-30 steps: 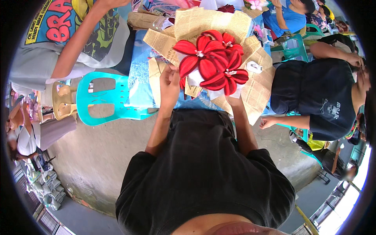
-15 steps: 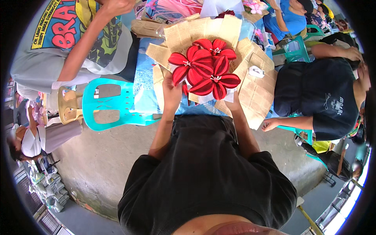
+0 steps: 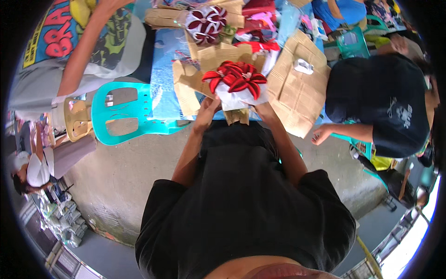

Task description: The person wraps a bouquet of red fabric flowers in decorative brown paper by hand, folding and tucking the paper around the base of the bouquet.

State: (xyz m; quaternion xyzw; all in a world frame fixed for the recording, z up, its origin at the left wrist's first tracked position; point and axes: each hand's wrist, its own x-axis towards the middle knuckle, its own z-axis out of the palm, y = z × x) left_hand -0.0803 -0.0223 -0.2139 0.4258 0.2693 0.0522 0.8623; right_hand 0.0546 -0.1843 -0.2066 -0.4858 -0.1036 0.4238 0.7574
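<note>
Bouquet (image 3: 239, 80) at 6 o'clock edge of bench (image 3: 162, 100), held low between left hand (image 3: 207, 111) and right hand (image 3: 265, 110), now tipped from face-up to side-on, lower wrapping (image 3: 236, 116) exposed, presumably easing access to its base.

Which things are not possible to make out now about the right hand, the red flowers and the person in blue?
In the head view:
- Right hand: most fingers are hidden behind the white paper.
- Red flowers: any stems are covered by that paper and the brown wrapping.
- Person in blue: the head is cut off by the top edge.
</note>
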